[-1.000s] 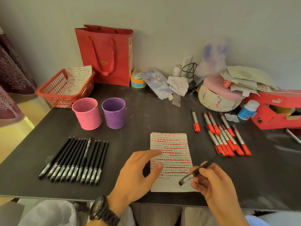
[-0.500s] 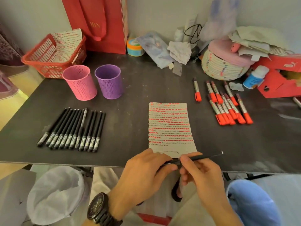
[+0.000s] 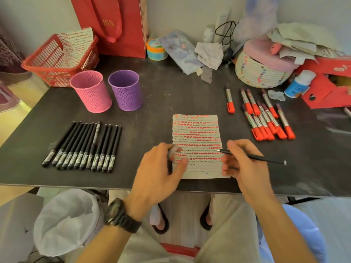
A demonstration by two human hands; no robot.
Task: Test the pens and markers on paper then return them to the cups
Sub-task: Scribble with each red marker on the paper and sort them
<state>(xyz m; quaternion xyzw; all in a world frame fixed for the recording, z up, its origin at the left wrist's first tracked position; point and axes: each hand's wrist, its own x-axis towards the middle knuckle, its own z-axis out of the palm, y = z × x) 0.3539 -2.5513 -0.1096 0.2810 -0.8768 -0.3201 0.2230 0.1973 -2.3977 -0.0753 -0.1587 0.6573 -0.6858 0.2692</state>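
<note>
A sheet of paper covered in red and dark marks lies on the dark table. My right hand grips an uncapped black pen, its tip pointing left over the paper's right edge. My left hand holds the pen's cap between its fingers, with the thumb pressing on the paper's lower left corner. A row of several capped black pens lies at the left. Several red-capped markers lie at the right. A pink cup and a purple cup stand empty behind the pens.
A red basket holding marked paper and a red gift bag stand at the back left. A woven basket, a white bottle and a red shoebox crowd the back right. A lined bin sits below the table's front edge.
Both hands pulled the cap off the pen at the table's edge. They then moved forward onto the paper, cap in the left, pen in the right with its tip turned left.
</note>
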